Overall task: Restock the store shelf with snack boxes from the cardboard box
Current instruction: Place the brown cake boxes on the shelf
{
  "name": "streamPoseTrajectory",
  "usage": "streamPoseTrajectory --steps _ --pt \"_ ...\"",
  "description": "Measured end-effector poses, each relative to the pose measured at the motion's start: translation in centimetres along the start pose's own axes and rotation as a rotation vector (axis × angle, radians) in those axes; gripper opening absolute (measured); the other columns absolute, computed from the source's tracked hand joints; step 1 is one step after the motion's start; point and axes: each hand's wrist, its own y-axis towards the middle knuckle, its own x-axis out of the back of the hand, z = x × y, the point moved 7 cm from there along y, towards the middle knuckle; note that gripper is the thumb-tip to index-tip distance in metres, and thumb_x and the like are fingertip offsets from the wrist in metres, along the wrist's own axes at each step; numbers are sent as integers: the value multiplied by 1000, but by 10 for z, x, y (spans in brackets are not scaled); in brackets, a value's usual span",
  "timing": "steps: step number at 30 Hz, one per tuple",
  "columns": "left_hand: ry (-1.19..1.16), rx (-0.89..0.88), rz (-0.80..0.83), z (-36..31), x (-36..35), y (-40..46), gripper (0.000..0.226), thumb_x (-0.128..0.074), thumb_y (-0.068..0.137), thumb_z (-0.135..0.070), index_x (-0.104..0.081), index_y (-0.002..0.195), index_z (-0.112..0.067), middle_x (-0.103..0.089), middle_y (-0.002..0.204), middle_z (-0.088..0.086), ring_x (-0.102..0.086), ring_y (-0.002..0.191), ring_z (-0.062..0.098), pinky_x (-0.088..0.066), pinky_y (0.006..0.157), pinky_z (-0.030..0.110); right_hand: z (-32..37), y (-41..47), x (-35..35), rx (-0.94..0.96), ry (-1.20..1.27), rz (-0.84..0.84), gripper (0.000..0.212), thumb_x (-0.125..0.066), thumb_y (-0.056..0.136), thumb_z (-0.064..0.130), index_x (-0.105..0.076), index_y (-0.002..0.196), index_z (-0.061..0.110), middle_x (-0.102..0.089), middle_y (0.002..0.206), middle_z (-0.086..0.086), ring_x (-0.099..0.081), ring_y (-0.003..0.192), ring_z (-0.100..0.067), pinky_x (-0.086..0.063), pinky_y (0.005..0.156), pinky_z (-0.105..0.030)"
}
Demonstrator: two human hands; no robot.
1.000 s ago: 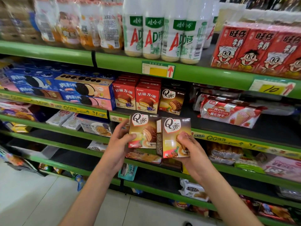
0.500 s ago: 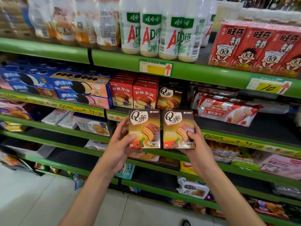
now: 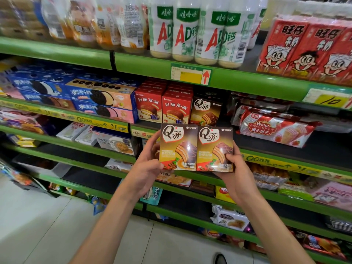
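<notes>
Two brown snack boxes with a Q logo are held side by side, upright, fronts toward me, in front of the green shelf. My left hand grips the left snack box at its left edge. My right hand grips the right snack box at its lower right corner. Just above them a matching brown box stands on the shelf beside two red pie boxes. The cardboard box is out of view.
Blue and pink cookie boxes fill the shelf to the left. Red wafer packs lie to the right, with a dark bare stretch of shelf in front. White drink bottles and red milk cartons stand on the shelf above. Lower shelves hold assorted packs.
Both boxes rose toward the shelf holding the matching box. A second ago they were angled apart; they now sit flush, fronts facing me.
</notes>
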Motion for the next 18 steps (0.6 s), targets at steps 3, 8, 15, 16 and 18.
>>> streamPoseTrajectory --steps 3,8,15,16,18 --pt "10 11 -1 1 1 2 83 -52 66 11 -57 128 -44 -67 113 2 -66 100 26 -59 78 42 0 1 0 4 -12 11 46 -41 96 21 -46 134 46 -71 117 5 -68 108 -16 -53 87 -40" --pt "15 22 -4 0 2 5 82 -55 66 9 -56 128 -44 -68 114 4 -67 100 29 -57 78 45 0 3 -2 5 1 11 45 -44 89 22 -50 123 51 -72 116 6 -68 108 -17 -54 86 -40" --pt "41 38 -37 4 8 8 77 -54 66 5 -60 124 -46 -70 109 2 -68 98 26 -59 76 39 -1 4 0 1 -28 10 54 -50 80 22 -49 127 49 -72 115 3 -69 106 -19 -54 82 -36" --pt "44 40 -38 5 9 8 77 -54 66 5 -60 124 -46 -70 109 2 -67 98 26 -58 78 39 -2 4 1 0 -31 8 54 -51 79 21 -50 125 49 -72 114 3 -69 105 -18 -54 80 -34" --pt "44 46 -40 6 10 8 78 -54 66 5 -60 124 -46 -69 112 3 -66 101 27 -57 80 40 -3 4 2 -4 -31 0 52 -51 78 21 -51 122 50 -73 112 3 -70 103 -17 -56 77 -31"
